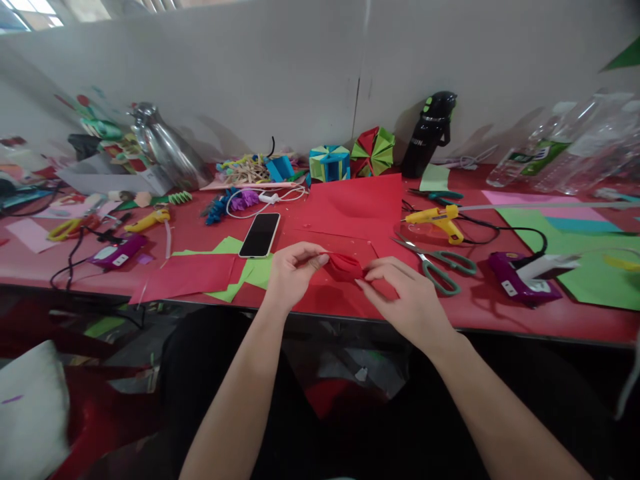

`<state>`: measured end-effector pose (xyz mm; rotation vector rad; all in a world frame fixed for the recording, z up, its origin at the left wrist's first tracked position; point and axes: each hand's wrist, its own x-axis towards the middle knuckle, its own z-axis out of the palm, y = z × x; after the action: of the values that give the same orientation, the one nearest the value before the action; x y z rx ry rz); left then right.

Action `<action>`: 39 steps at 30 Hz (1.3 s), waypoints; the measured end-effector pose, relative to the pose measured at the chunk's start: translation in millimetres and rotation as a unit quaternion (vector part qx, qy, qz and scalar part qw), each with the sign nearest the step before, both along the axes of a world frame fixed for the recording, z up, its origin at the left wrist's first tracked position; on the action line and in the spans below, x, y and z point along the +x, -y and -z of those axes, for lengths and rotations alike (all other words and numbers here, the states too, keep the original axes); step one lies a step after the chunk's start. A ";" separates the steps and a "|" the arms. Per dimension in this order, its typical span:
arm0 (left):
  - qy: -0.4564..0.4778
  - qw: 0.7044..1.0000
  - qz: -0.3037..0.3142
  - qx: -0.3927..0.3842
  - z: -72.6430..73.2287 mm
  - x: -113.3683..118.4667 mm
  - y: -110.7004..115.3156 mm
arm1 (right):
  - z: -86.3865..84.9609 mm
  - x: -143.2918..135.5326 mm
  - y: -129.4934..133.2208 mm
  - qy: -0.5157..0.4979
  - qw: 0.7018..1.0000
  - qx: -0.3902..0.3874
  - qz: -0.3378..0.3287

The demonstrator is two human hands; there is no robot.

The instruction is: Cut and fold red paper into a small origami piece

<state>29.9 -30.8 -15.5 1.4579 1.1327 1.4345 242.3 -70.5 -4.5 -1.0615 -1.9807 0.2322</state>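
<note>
Between my two hands is a small folded piece of red paper (345,265), held just above the front of the red table (300,235). My left hand (295,270) pinches its left end between thumb and fingers. At its right end, my right hand (400,290) grips the paper with thumb and forefinger. A larger red paper sheet (355,203) lies behind the hands. Scissors with grey-green handles (445,263) rest to the right of my right hand, and a phone (260,235) lies to the left of my left hand.
A yellow glue gun (437,220) and a purple power strip (523,277) with cords are on the right. Green and red sheets (193,275) lie left. At the back stand folded paper shapes (330,163), a black bottle (429,133), a steel jug (170,150) and plastic bottles (575,147).
</note>
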 end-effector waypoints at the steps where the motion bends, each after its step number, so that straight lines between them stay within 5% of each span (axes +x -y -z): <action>1: 0.001 1.000 -0.009 -0.004 0.8 0.9 0.1 | 0.8 -2.2 0.2 -0.018 1.000 -0.008 -0.001; 8: 0.061 0.997 -0.032 -0.031 8.8 6.3 -1.3 | 9.8 -13.3 -2.3 -0.256 0.953 -0.160 -0.020; 13: 0.071 0.994 -0.046 -0.064 10.4 7.8 -1.8 | 12.5 -9.0 -8.5 -0.271 0.931 -0.243 -0.001; 19: 0.070 0.994 -0.049 -0.072 11.6 9.6 -3.2 | 12.4 -6.8 -14.9 -0.307 0.919 -0.246 0.025; 26: 0.157 0.980 -0.091 -0.085 11.1 9.9 -6.8 | 15.9 -3.0 -17.7 -0.346 0.814 -0.458 -0.094; 35: 0.174 0.976 -0.107 -0.083 17.2 14.6 -7.8 | 29.9 -5.5 -25.2 -0.440 0.807 -0.394 0.004; 39: 0.227 0.965 -0.098 -0.087 20.3 17.9 -9.8 | 37.6 -8.7 -25.9 -0.430 0.833 -0.347 0.015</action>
<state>47.7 -21.0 -35.8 0.8512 1.0929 1.6512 233.6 -44.7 -42.1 -1.1214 -1.0376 1.2527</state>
